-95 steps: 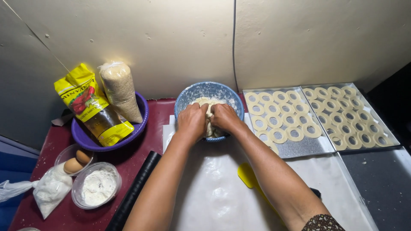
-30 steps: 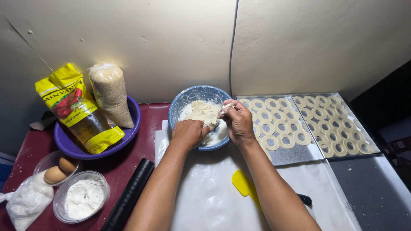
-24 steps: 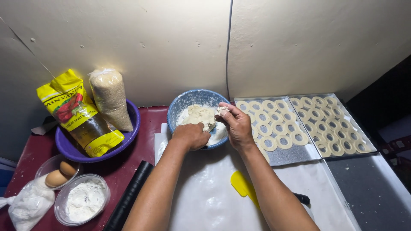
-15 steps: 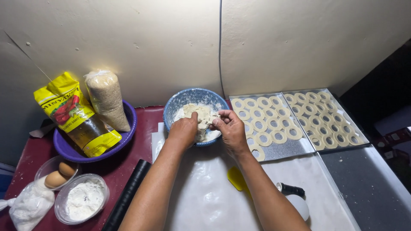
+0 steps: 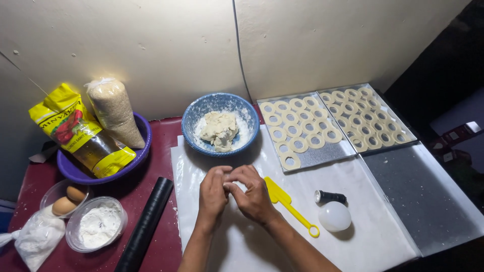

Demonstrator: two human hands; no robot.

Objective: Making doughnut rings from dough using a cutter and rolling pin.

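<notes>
My left hand (image 5: 213, 194) and my right hand (image 5: 254, 196) meet fingertip to fingertip low over a white sheet (image 5: 363, 211), closed together on a small piece of dough that barely shows between the fingers. Just beyond them stands a blue speckled bowl (image 5: 190, 113) with a lump of pale dough (image 5: 219, 128) inside. A yellow plastic scraper (image 5: 285, 201) lies on the sheet right beside my right hand.
Two metal trays (image 5: 322, 156) of ring-shaped dough pieces (image 5: 302, 126) sit to the right, with a bare dark tray (image 5: 423, 191) in front. A small torch (image 5: 330, 196) and white bulb (image 5: 334, 216) lie nearby. Left: black rolling pin (image 5: 146, 226), purple bowl (image 5: 75, 171) holding bags, eggs (image 5: 65, 199), flour tub (image 5: 98, 229).
Both hands have left the blue bowl and come back toward me over the white sheet, now pressed together. The camera view has shifted, showing more of the table's right side.
</notes>
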